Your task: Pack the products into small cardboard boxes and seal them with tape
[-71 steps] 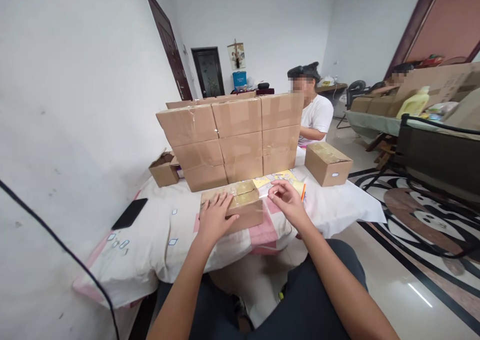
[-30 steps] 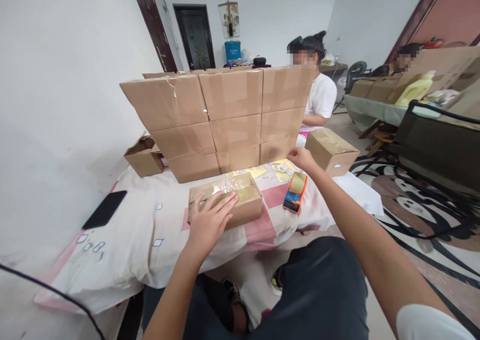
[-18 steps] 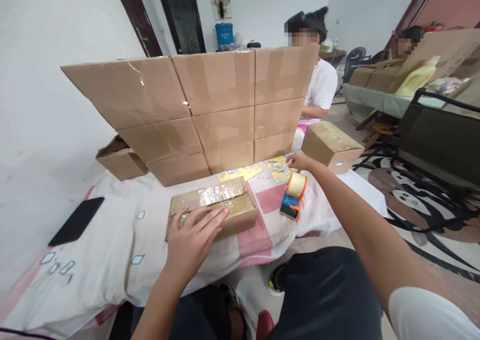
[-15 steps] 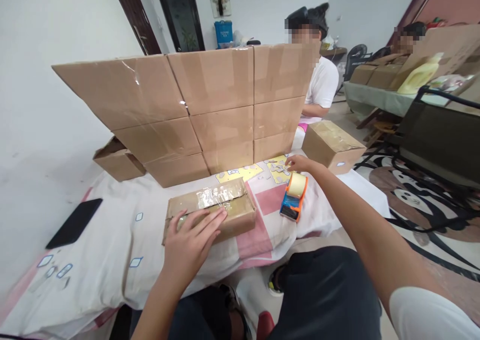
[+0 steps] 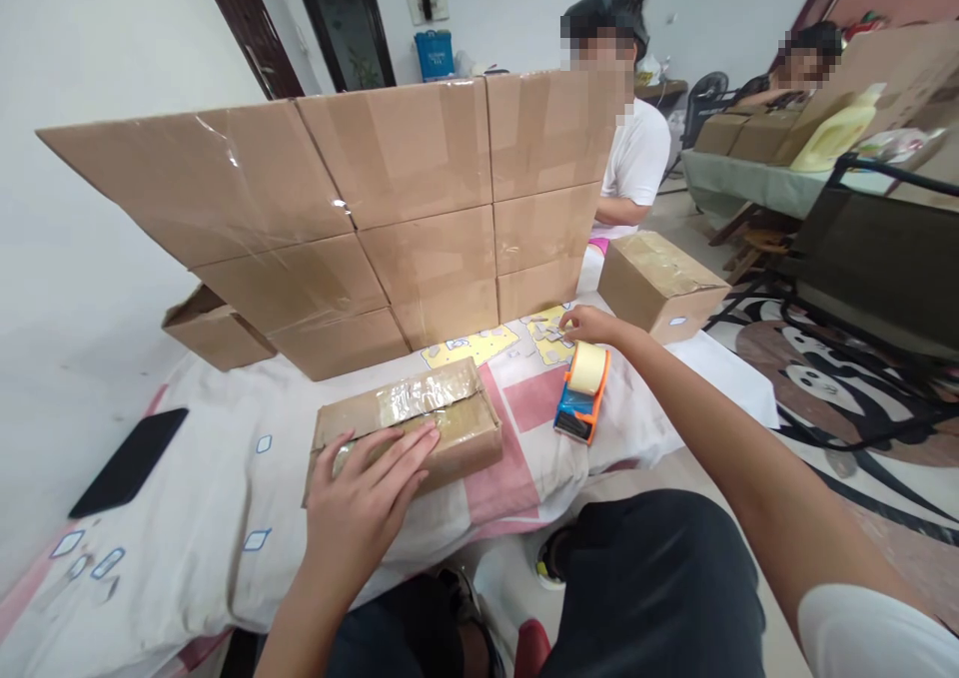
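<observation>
My left hand point(image 5: 379, 468) lies with fingers stretched over the top of a taped brown cardboard box point(image 5: 479, 428), pressing near its seam. Shiny clear tape covers part of that top. Further right, my right hand point(image 5: 591, 326) reaches down to the cloth just behind a tape dispenser point(image 5: 580, 398). Its fingers are bent together at some small pale bits point(image 5: 550, 333) on a yellow patch; whether one is pinched is too small to make out. The dispenser is blue and orange, with a roll of yellowish tape, and stands apart from the box.
A wall of stacked cardboard boxes point(image 5: 427, 229) rises behind the work area. An open box point(image 5: 225, 339) stands left, a closed box point(image 5: 663, 289) right. A black phone-like slab point(image 5: 127, 463) lies on the patterned cloth point(image 5: 202, 498). A person point(image 5: 636, 159) sits behind the stack.
The view has shifted slightly, moving most things a little left. My right hand's fingers have drawn in more closely at the pale bits. My left hand stays on the box.
</observation>
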`<state>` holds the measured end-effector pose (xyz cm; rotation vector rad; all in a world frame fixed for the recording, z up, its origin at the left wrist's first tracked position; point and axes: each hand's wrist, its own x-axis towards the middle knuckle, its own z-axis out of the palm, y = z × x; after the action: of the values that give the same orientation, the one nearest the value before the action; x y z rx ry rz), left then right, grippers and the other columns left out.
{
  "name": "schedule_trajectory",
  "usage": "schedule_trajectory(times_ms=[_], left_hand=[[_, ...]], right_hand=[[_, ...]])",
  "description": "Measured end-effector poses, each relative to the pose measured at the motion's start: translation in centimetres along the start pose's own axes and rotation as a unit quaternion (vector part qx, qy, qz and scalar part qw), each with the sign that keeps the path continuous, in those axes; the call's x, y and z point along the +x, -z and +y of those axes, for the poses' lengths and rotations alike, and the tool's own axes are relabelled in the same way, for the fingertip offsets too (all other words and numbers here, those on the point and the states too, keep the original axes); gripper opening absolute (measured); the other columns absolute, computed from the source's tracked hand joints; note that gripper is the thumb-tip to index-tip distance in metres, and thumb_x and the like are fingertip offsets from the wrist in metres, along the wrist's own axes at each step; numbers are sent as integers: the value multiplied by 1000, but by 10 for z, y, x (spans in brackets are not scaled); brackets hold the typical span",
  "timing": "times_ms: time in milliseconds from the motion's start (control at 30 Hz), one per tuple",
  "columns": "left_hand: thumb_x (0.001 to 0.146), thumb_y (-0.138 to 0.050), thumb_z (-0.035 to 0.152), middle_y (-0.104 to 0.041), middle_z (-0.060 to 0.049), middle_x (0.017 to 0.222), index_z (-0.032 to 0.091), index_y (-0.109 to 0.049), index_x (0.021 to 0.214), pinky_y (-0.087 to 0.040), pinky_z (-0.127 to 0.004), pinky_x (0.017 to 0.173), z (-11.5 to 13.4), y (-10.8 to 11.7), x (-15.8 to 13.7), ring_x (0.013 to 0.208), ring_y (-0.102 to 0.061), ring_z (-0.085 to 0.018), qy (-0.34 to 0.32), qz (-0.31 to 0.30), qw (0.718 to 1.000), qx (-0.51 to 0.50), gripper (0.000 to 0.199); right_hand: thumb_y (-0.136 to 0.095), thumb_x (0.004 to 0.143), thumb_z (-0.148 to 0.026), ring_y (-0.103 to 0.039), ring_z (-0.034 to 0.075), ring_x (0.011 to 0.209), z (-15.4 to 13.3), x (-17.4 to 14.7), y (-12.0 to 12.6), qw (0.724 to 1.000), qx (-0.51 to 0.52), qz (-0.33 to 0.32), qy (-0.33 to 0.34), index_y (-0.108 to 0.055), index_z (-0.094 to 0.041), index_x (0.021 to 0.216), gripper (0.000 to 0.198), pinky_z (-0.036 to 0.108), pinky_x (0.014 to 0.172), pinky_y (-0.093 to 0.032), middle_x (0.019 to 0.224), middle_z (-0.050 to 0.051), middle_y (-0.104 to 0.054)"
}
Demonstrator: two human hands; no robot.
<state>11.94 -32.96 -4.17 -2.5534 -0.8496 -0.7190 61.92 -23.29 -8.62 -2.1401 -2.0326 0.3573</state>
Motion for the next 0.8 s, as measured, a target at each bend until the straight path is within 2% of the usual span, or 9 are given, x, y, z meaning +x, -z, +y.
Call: schedule_trajectory(times_ms=[133, 267, 433, 600, 800], left_hand=[[98, -58, 27, -70, 7, 132, 38, -55, 142, -31, -47, 112, 0, 0, 0, 111, -68, -23, -5, -7, 1000, 8, 45], [98, -59, 28, -70, 7, 132, 40, -54, 143, -32, -47, 111, 2, 1, 0, 112, -68, -23, 6, -9, 1000, 4, 47], [99, -58, 29, -70, 8, 131, 40, -56, 141, -32, -46, 110, 3, 1, 1, 112, -69, -22, 14, -1, 1000, 2, 43], [99, -57, 28, -69, 7, 133, 37, -56, 140, -32, -48, 108, 0, 0, 1, 112, -68, -23, -11, -7, 1000, 21, 42], [99, -57, 27, -70, 6, 133, 37, -56, 139, -32, -47, 108, 0, 1, 2, 111, -68, -23, -16, -5, 1000, 23, 41]], right_hand=[[-74, 77, -23, -66, 21, 89, -9, -1, -3, 999, -5, -7, 32, -79, -19, 101, 25, 25, 72, -44, 100, 8, -75], [-66, 84, -22, -65, 20, 89, -14, -3, -4, 999, -15, 4, 48, -79, -21, 100, 20, 24, 68, -40, 101, 8, -75], [-61, 89, -25, -64, 20, 92, -14, -6, -2, 998, -15, 22, 53, -77, -20, 102, 20, 24, 71, -40, 107, 8, -74], [-69, 84, -23, -64, 19, 89, -14, -5, -4, 999, -5, 18, 51, -77, -22, 102, 20, 23, 67, -37, 103, 7, -74], [-65, 85, -21, -62, 19, 86, -14, -5, -8, 997, 47, 54, 42, -75, -18, 89, 11, 23, 68, -38, 102, 8, -73]])
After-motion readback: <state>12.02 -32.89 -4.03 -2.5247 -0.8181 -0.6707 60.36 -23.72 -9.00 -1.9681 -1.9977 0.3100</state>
